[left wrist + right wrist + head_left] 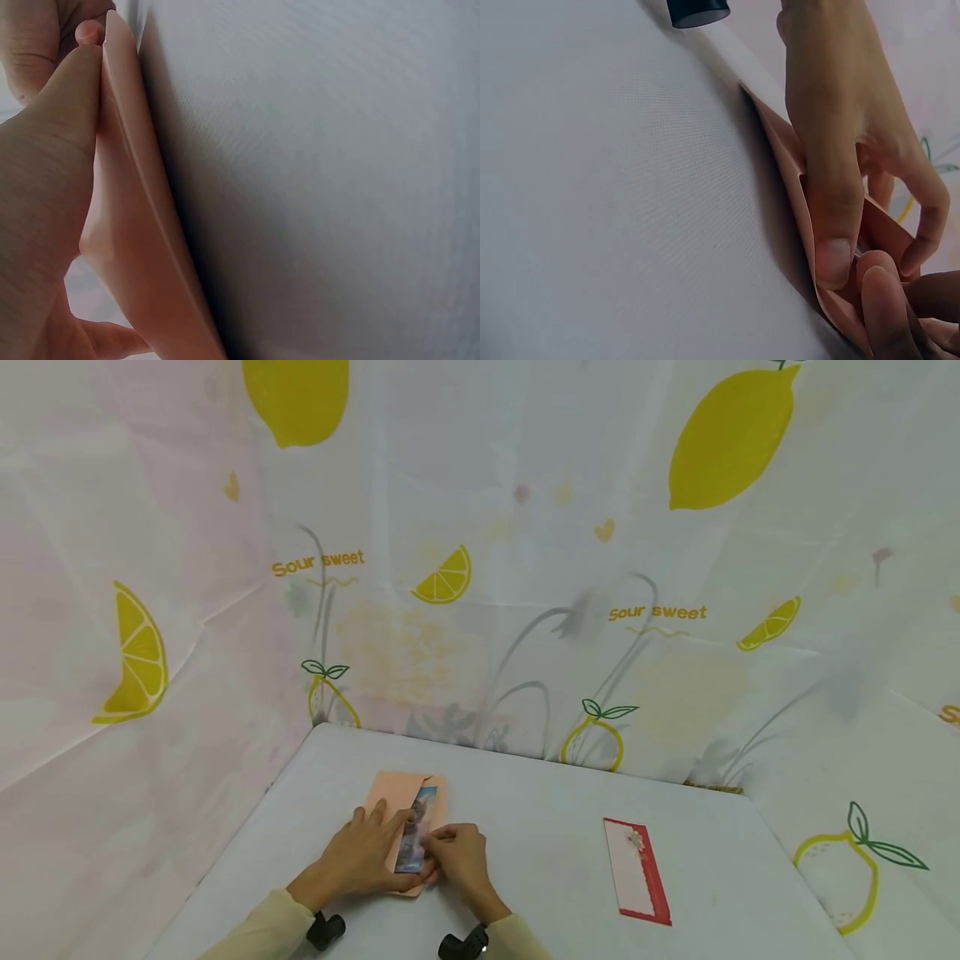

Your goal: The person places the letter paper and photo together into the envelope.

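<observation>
A peach paper envelope (390, 787) lies at the table's near left, its long opening facing right. Part of a blue and purple picture card (410, 852) shows in that opening. My left hand (358, 856) holds the envelope, fingers spread over its upper face and thumb along the near end of the opening. From the right, my right hand (463, 862) pinches the card's edge between thumb and fingers. In the right wrist view the left thumb (834, 259) presses inside the parted envelope edge, right beside the right fingertips. The card's left part is hidden in the envelope.
A red and white card (633, 868) with a small flower ornament lies farther right on the white table (540, 827). Lemon-printed cloth (480, 635) hangs behind and at both sides. Each wrist wears a black camera (326, 932).
</observation>
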### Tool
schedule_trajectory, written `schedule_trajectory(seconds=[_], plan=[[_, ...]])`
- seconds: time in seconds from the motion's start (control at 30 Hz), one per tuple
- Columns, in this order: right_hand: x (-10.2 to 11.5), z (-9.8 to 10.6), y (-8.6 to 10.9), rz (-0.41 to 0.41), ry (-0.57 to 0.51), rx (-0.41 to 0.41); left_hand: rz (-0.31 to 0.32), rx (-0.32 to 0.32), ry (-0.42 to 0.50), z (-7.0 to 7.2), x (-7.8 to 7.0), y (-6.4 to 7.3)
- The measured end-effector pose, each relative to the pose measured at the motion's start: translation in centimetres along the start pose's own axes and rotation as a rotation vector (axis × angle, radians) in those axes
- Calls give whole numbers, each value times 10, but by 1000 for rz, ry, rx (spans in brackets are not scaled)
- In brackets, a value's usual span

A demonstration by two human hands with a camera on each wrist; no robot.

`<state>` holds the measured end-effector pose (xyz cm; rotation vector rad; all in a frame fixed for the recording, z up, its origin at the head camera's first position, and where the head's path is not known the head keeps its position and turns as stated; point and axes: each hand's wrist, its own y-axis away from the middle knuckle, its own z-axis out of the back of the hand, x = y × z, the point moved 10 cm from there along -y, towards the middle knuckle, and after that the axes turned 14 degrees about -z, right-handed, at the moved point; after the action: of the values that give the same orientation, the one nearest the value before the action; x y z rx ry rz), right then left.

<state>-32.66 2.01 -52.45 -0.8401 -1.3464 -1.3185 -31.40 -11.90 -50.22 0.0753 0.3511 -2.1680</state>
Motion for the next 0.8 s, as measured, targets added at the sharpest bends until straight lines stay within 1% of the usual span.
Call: schedule_trajectory(seconds=[0.3,0.5,0.8], plan=[[5,-10,-3,24,34,3,3,-17,23,1,-2,-1],[5,-12,-5,15,42,-14,11,-15,31,0,-1,-1],[4,-18,-11,24,79,-12,-7,-26,24,-1,1,-1]])
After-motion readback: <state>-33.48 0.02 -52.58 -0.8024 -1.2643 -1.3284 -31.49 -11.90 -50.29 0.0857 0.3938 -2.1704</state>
